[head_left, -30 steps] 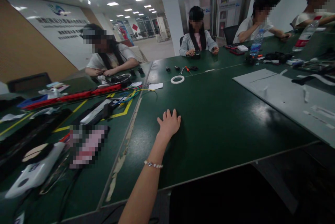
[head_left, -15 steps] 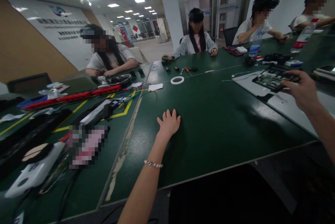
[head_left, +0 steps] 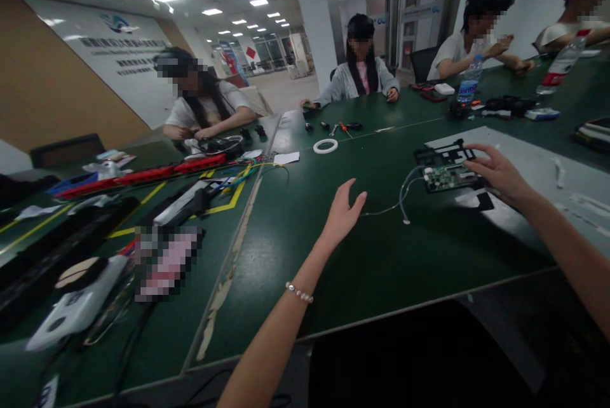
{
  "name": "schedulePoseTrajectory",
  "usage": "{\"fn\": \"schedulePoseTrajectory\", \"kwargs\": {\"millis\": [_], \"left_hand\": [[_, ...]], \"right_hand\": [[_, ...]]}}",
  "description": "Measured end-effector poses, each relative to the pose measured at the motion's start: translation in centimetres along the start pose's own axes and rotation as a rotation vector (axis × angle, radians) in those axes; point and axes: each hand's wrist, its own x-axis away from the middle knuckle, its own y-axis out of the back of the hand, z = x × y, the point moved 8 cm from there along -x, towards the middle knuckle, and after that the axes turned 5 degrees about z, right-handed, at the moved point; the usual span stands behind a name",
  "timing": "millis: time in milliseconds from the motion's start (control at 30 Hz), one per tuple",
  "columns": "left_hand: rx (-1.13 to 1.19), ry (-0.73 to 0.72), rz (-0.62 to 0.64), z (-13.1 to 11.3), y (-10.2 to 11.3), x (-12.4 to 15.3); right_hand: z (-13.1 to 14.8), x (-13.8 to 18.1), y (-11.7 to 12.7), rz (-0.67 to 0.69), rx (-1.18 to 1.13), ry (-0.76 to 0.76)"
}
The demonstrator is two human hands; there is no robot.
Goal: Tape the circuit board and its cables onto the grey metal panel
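My right hand grips the right side of a green circuit board in a black frame, held low over the dark green table. Thin wires trail from the board's left edge down onto the table. My left hand is lifted a little above the table, fingers together and thumb apart, holding nothing, just left of the wire ends. A bead bracelet sits on my left wrist.
A grey mat lies at the right under my right hand. A white tape ring and small tools lie farther back. Cables, a red strip and devices crowd the left. Several people sit along the far side with water bottles.
My right hand has brought the circuit board leftward and down toward the middle of the table. My left hand has lifted off the table and moved right and forward.
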Motion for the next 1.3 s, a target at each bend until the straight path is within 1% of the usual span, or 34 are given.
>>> {"fn": "schedulePoseTrajectory", "kwargs": {"millis": [67, 133, 167, 233, 300, 333, 400, 533, 633, 733, 867, 967, 1033, 1100, 1167, 1233, 1300], "left_hand": [[0.282, 0.056, 0.041, -0.7, -2.1, -0.7], [0.571, 0.138, 0.148, -1.4, -4.5, -1.2], [0.687, 0.178, 0.184, -1.6, -5.4, -1.4], [0.848, 0.247, 0.246, -2.0, -6.7, -1.5], [0.916, 0.294, 0.263, -2.0, -6.9, -1.3], [0.923, 0.304, 0.255, -1.9, -6.6, -1.3], [0.905, 0.316, 0.199, -1.3, -5.6, -1.1], [0.841, 0.372, 0.024, 0.6, -2.9, -1.0], [0.824, 0.391, -0.063, 1.4, -1.6, -1.1], [0.816, 0.386, -0.069, 1.7, -1.3, -1.3], [0.805, 0.373, -0.074, 1.9, -1.4, -1.3], [0.823, 0.355, -0.132, 2.5, -1.0, -1.4], [0.841, 0.352, -0.203, 3.1, -0.4, -1.4], [0.874, 0.362, -0.286, 3.8, 0.1, -1.3], [0.913, 0.364, -0.372, 4.4, 0.7, -1.2], [0.951, 0.361, -0.441, 4.9, 1.2, -1.0], [0.982, 0.372, -0.488, 5.3, 1.6, -0.9]], "right_hand": [[0.6, 0.3, -3.0, 0.137, -0.012, 0.039], [1.2, 0.8, -6.0, 0.248, -0.015, 0.080], [1.6, 1.1, -7.4, 0.293, -0.013, 0.098], [2.2, 1.8, -9.9, 0.360, -0.015, 0.126], [2.5, 2.3, -11.5, 0.408, -0.032, 0.130], [2.4, 2.4, -11.9, 0.425, -0.033, 0.114], [1.5, 2.6, -12.1, 0.446, -0.001, 0.047], [-1.3, 2.5, -11.7, 0.496, 0.103, -0.101], [-2.4, 2.3, -11.7, 0.504, 0.172, -0.097], [-2.0, 2.0, -11.7, 0.428, 0.224, -0.023], [-0.8, 2.0, -11.6, 0.317, 0.215, 0.056], [0.1, 2.3, -11.3, 0.207, 0.127, 0.069], [0.6, 2.8, -11.5, 0.154, 0.020, 0.045], [1.2, 3.9, -12.9, 0.146, -0.113, 0.001], [1.8, 5.9, -15.5, 0.172, -0.241, -0.053], [2.5, 8.7, -19.2, 0.225, -0.342, -0.105], [2.9, 12.3, -23.9, 0.312, -0.430, -0.158]]}}
